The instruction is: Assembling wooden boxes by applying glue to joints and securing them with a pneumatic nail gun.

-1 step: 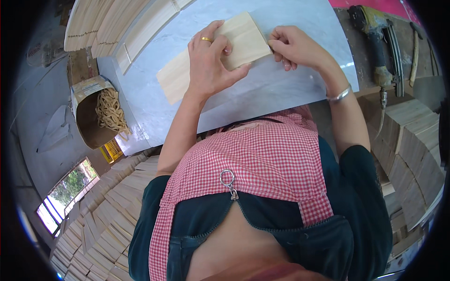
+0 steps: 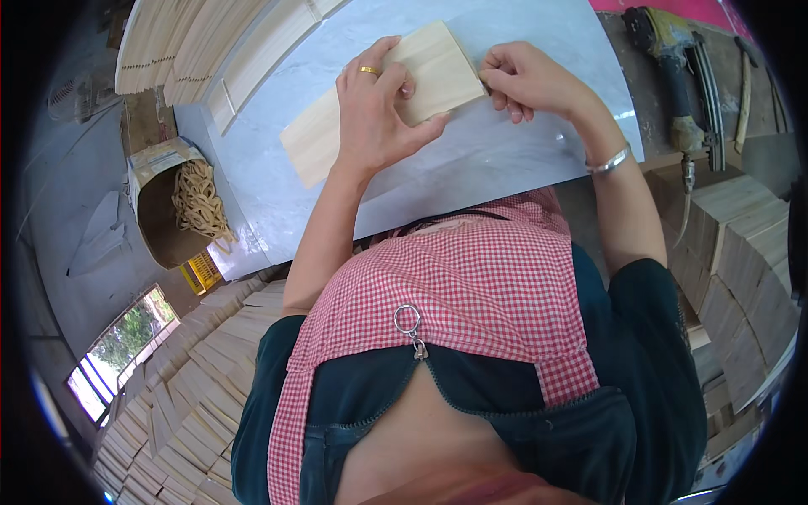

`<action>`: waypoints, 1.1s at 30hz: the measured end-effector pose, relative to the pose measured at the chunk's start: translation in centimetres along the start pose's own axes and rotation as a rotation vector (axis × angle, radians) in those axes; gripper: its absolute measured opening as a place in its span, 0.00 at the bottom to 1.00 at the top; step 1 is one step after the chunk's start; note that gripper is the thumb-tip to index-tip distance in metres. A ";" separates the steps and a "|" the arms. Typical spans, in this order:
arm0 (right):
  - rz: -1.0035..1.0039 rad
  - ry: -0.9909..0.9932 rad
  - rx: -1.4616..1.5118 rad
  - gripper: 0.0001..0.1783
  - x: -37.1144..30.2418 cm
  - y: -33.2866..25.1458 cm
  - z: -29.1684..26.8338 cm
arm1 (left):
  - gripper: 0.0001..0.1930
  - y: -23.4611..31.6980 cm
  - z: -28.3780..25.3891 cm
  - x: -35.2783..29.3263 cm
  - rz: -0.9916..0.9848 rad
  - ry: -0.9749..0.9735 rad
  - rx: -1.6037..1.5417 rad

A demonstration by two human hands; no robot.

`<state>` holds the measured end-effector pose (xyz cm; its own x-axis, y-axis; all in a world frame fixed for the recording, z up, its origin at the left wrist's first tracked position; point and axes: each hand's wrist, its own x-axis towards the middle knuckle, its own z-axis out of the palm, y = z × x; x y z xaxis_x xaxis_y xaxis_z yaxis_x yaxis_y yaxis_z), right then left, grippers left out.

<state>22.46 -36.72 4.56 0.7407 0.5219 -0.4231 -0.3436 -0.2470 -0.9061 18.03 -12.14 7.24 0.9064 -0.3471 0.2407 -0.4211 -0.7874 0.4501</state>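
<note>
Two bare hands work at a pale wooden board (image 2: 439,66) lying aslant on a glossy, marbled sheet (image 2: 421,181). Almost nothing has just changed: the view shifts very slightly, while board and hands keep their relation, so the handling appears to remain at one stage. The left hand (image 2: 376,109) spreads wide across the board and holds it, thumb at the near edge, fingertips toward the far one. The right hand (image 2: 532,82) is narrow, its fingers curled beside the board's right end; whether it pinches anything cannot be told. Materials: the board is flat, smooth, straight-sided and faintly grained; thin wooden strips (image 2: 172,46) stand packed at upper left; limp, tan bands (image 2: 196,200) tangle in an open carton (image 2: 158,225); a worn nail gun (image 2: 671,80), angular and dark, lies at right.
</note>
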 end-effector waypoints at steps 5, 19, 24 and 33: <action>0.104 -0.212 -0.158 0.09 2.0 -0.7 -2.0 | 0.26 0.0 0.4 0.1 0.015 -0.007 -0.008; -0.391 0.293 -0.719 0.08 -3.8 0.7 1.3 | 0.27 0.4 0.1 0.0 0.062 0.028 0.025; -0.557 0.524 -0.691 0.07 -4.8 1.4 3.7 | 0.27 1.1 0.0 0.8 0.099 0.007 0.093; -0.497 0.545 -0.753 0.05 -4.3 0.2 4.3 | 0.25 0.9 0.7 0.9 0.086 0.032 0.014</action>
<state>16.72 -35.50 6.22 0.9234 0.3118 0.2238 0.3789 -0.6470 -0.6617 18.46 -13.51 7.24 0.8652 -0.3979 0.3052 -0.4969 -0.7626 0.4143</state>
